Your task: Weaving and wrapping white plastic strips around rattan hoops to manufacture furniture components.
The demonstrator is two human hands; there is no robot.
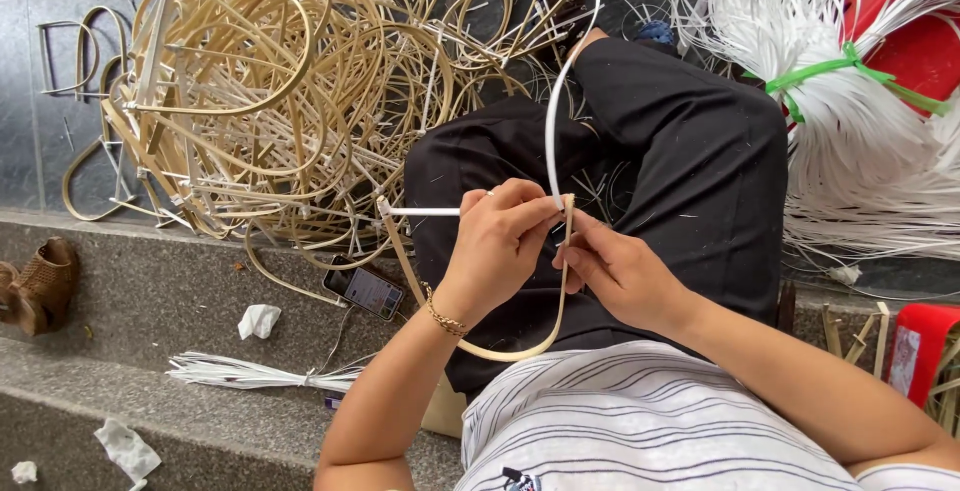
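I sit with black trousers (690, 161) over my lap. My left hand (497, 246), with a gold bracelet at the wrist, pinches the top of a bent tan cane loop (500, 351) and a white plastic strip (553, 111) that arcs up and away from me. My right hand (618, 269) holds the same loop's upright end just to the right, fingers closed on it. A short white wrapped bar (425, 212) sticks out left from my left fingers. Both hands meet over my lap.
A big tangled pile of tan cane frames (280, 81) lies ahead left on the tiled floor. A bundle of white strips tied with green band (850, 71) and a red tub (915, 41) sit right. A phone (368, 289), crumpled tissues (259, 320) and a brown shoe (40, 286) lie on the stone steps.
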